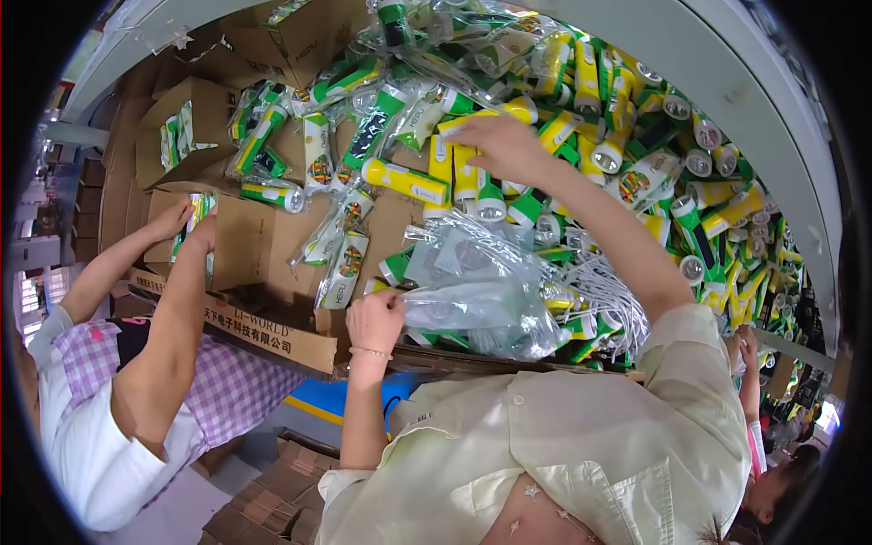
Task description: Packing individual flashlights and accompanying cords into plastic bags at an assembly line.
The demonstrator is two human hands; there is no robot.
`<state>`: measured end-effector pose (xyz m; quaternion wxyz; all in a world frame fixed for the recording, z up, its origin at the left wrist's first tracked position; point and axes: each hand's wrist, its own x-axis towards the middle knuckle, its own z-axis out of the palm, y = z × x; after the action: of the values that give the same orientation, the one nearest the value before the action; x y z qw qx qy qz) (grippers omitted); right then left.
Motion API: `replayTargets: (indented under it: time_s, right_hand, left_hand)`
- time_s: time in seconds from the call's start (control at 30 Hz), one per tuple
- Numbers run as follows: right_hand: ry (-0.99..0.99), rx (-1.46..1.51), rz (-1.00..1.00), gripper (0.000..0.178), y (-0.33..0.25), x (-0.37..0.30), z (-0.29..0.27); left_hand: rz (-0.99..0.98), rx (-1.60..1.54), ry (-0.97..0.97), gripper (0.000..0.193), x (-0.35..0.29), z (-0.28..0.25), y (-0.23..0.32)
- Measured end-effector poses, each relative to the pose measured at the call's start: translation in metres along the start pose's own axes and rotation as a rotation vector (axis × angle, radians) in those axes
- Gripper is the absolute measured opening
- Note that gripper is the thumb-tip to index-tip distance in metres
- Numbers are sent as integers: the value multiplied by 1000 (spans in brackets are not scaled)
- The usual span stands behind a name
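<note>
- Head view: the left hand [374, 320] pinches the edge of a clear plastic bag [465, 309], apparently to steady it.
- The right hand [500, 148] reaches over yellow flashlights [440, 165]; whether it grips one, we cannot tell.
- Flashlights lie heaped beyond the bag, seemingly for easy reach.

Your head-worn fisheye looks steeply down over your shirt [581, 413], facing the cardboard-lined work surface [391, 222] ahead. Your left hand [375, 320] and right hand [507, 145] appear near.

The person is wearing a pale cream, short-sleeved, buttoned cloth shirt [590, 413], a thin beaded bracelet [370, 352] and a silvery star-charm necklace [531, 491].
</note>
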<state>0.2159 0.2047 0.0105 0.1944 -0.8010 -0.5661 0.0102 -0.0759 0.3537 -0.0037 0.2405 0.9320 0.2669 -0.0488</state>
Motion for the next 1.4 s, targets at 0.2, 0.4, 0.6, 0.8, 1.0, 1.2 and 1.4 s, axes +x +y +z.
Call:
replayTargets:
  time_s: [0.2, 0.4, 0.6, 0.8, 1.0, 1.2, 1.4]
  right_hand:
    - [-255, -161, -442, 45, -4, 70, 99]
    - [-109, 334, -163, 51, -29, 45, 63]
    - [207, 483, 55, 34, -63, -48, -47]
    - [406, 225, -84, 47, -108, -137, -17]
    - [347, 179, -19, 52, -120, -145, -28]
    - [356, 282, -29, 57, -117, -156, -19]
    - [433, 317, 54, 54, -116, -154, 2]
  left_hand:
    - [74, -143, -50, 19, -3, -13, 25]
    - [-114, -503, -140, 18, -4, -15, 43]
    - [-86, -610, -133, 18, 8, -10, 51]
    - [-17, -781, -260, 23, 9, -17, 87]
    - [98, -795, -269, 23, -4, -14, 95]
    - [232, -567, -241, 16, -17, -19, 94]
    - [189, -585, -271, 16, -23, -21, 92]
